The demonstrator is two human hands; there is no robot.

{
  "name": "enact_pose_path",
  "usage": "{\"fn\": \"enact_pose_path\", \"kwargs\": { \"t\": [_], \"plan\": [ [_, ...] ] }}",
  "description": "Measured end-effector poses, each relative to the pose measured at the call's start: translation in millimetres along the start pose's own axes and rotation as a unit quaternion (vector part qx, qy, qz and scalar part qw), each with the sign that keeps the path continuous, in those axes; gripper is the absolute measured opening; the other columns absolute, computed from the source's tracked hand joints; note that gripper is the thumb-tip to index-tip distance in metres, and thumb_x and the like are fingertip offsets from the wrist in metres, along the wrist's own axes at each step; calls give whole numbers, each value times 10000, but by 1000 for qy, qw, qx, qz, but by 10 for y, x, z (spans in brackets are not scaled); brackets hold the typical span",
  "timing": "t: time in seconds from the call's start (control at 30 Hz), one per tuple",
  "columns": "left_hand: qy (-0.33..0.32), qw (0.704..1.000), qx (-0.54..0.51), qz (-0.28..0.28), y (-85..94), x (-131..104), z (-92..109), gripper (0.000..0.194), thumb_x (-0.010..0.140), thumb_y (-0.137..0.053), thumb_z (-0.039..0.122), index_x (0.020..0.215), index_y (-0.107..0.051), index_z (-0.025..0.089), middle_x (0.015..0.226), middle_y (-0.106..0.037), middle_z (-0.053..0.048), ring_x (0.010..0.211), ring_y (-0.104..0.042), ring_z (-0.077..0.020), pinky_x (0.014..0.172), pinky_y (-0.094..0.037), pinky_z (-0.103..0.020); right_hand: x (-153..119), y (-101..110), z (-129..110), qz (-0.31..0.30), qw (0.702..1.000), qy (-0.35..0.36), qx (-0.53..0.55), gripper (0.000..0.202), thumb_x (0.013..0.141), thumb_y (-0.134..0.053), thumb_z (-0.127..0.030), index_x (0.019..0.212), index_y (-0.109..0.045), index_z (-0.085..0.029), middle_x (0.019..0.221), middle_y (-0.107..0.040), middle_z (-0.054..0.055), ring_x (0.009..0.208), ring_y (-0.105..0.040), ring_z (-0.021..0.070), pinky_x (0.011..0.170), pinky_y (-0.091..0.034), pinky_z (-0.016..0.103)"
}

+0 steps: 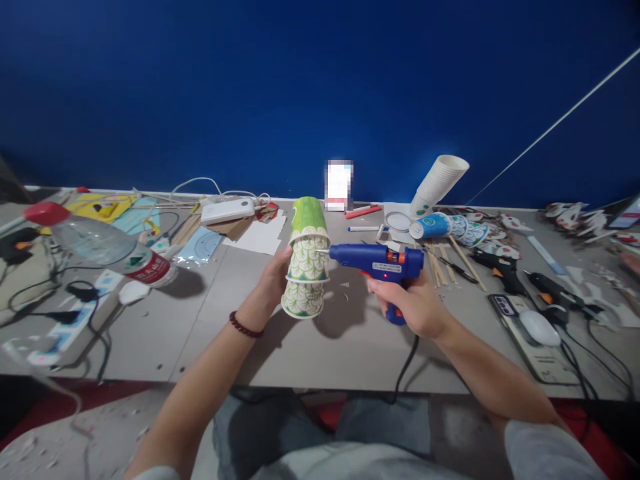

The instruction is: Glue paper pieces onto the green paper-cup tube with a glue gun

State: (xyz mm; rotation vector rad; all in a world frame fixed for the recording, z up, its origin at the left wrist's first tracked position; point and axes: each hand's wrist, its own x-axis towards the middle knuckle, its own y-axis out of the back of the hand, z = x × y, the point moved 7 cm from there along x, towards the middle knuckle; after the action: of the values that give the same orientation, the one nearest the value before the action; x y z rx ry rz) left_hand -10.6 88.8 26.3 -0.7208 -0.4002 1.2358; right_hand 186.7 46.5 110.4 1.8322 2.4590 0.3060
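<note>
My left hand (273, 283) is wrapped round the left side of a column of green-and-white patterned paper cups (306, 263), held tilted above the table. Most of its fingers are hidden behind the cups. In my right hand (413, 303) is a blue hot glue gun (377, 260), gripped by its handle, with a small red light lit. The metal nozzle points left and overlaps the cups' right side in view; I cannot tell whether it touches them. A black cord hangs from the handle over the table's front edge.
A clear bottle (125, 250) with a red cap lies tilted at the left, beside a power strip (83, 320). A stack of white paper cups (440, 183), blue cups (433, 227), a black glue gun (500, 267) and a phone (533, 343) are on the right. A blue wall (280, 93) rises behind.
</note>
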Motion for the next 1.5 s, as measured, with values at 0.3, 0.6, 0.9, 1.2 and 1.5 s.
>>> {"fn": "enact_pose_path", "kwargs": {
  "t": [0.3,0.6,0.9,1.2,1.5],
  "plan": [
    [12,1000,-3,-19,-58,-2,0,413,693,-711,473,967,-698,165,861,-761,-44,747,-711,-220,707,-548,-312,-3,-16,-20,-6,1000,1,-11,239,831,-643,-388,695,-628,-192,516,-544,-40,408,-479,95,419,-404,235],
    [15,1000,-6,-4,-2,-7,-7,388,752,-655,436,1021,-674,157,905,-754,-66,800,-707,-247,762,-536,-359,0,-38,-109,-9,999,13,-28,194,844,-609,-361,732,-633,-204,453,-498,-50,400,-455,110,430,-411,258],
    [23,1000,-11,-7,-70,-10,-13,452,747,-643,462,1058,-670,137,899,-752,-89,826,-711,-272,762,-542,-369,-6,-61,-51,3,999,20,-35,225,842,-616,-375,702,-623,-200,477,-483,-48,402,-441,99,425,-393,248],
    [29,998,-45,-34,-224,-36,8,402,739,-652,459,971,-672,131,782,-751,-72,712,-722,-241,635,-575,-312,-59,-95,42,43,994,45,-92,222,839,-614,-388,733,-645,-196,503,-480,-28,421,-439,114,402,-392,251],
    [39,997,-53,-50,-258,-36,-13,331,790,-600,444,920,-673,148,735,-737,-50,654,-707,-206,605,-564,-286,-56,-145,63,58,984,101,-137,175,833,-620,-378,810,-645,-205,627,-611,4,509,-548,144,524,-489,283]
  ]
}}
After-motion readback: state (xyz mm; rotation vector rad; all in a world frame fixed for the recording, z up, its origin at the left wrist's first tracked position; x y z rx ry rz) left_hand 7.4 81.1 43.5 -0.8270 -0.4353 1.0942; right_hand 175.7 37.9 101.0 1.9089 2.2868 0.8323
